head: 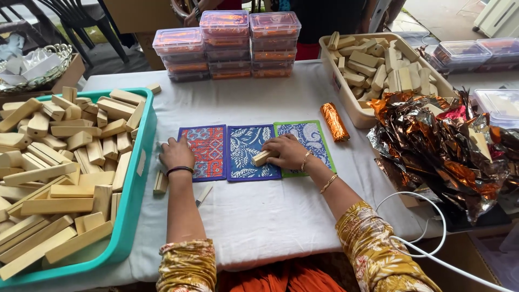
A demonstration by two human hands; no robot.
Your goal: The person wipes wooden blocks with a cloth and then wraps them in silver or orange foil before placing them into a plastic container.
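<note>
Three patterned cloth mats lie side by side on the white tablecloth: a red and blue one, a blue leaf-print one and a green-edged one. My right hand grips a short pale wooden block on the blue mat. At the left edge of the red mat my left hand rests knuckles up, fingers curled; whether it holds anything is hidden. A roll wrapped in orange foil lies just right of the green mat.
A teal tray heaped with pale wooden blocks fills the left. A beige tray of blocks and crumpled foil sheets sit at right. Stacked clear lidded boxes stand at the back. Loose blocks and a white cable lie near.
</note>
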